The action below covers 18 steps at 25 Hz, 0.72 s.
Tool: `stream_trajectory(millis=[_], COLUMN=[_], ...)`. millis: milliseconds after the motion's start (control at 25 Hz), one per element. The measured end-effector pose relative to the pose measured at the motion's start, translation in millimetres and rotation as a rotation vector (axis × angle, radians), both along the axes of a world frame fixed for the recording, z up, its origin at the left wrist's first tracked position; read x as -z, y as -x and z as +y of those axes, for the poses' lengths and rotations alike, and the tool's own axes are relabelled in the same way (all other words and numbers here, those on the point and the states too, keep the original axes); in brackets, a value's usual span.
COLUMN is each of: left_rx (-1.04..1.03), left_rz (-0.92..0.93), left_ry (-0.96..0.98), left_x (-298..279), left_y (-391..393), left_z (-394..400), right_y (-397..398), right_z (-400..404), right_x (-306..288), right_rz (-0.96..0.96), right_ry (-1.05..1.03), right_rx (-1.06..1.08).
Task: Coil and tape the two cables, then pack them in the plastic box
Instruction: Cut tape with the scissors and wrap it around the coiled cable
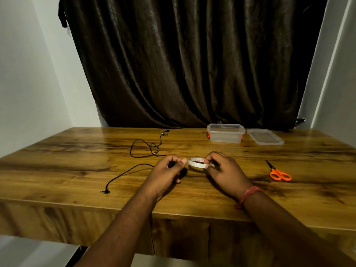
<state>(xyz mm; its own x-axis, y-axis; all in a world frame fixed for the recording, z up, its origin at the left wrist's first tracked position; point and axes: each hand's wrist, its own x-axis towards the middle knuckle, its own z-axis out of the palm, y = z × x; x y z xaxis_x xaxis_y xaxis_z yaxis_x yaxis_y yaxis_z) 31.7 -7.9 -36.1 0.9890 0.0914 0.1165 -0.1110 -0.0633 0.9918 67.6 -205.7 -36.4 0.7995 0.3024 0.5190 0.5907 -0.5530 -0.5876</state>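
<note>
the wooden table [77,170] carries everything, dark curtain [192,64] hanging behind its far edge. up near the far right corner sits the plastic box [225,134], open, its lid [264,137] lying flat just beside it on the right. toward the far edge, left of centre, one cable [143,147] sprawls in a loose tangle, not coiled yet. the other cable [127,172] runs from its plug near the front left edge, long axis slanting up and right, straight into the left hand [166,171], which is curled round a dark bunch of it; how much is coiled in there i cannot tell. the right hand [224,171] pinches the tape roll [196,163], the white ring standing between the two hands, almost touching the left thumb. orange scissors [279,172] lie to the right, well apart from the roll, nearer the right hand.

so here's the hinge: the tape sits immediately right of the gripped cable, so the strip looks set to travel leftward to the bundle. when a cut is needed, the right hand is the closer one to the scissors, though it would have to let the roll go first.
</note>
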Motion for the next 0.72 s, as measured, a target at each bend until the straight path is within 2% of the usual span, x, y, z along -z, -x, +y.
stream_trajectory(millis=[80,200,280,480,720], left_rx=[0.003,-0.024,-0.072,-0.141,-0.166], left_rz=[-0.032,-0.154,-0.219,-0.199,-0.292], left_ry=[-0.032,-0.353,-0.465,-0.453,-0.586], left_x=[3,9,9,7,12], left_y=[-2,-2,-1,0,-5], left_z=[0,-1,-1,-5,-2], right_y=[1,2,2,2,1], right_z=[0,1,2,3,4], right_x=[0,0,0,0,3], right_rz=[-0.013,-0.032,-0.03,-0.066,-0.104], right_ry=[0.013,0.028,0.034,0.057,0.114], right_rx=[-0.012,-0.015,-0.012,-0.031,-0.041])
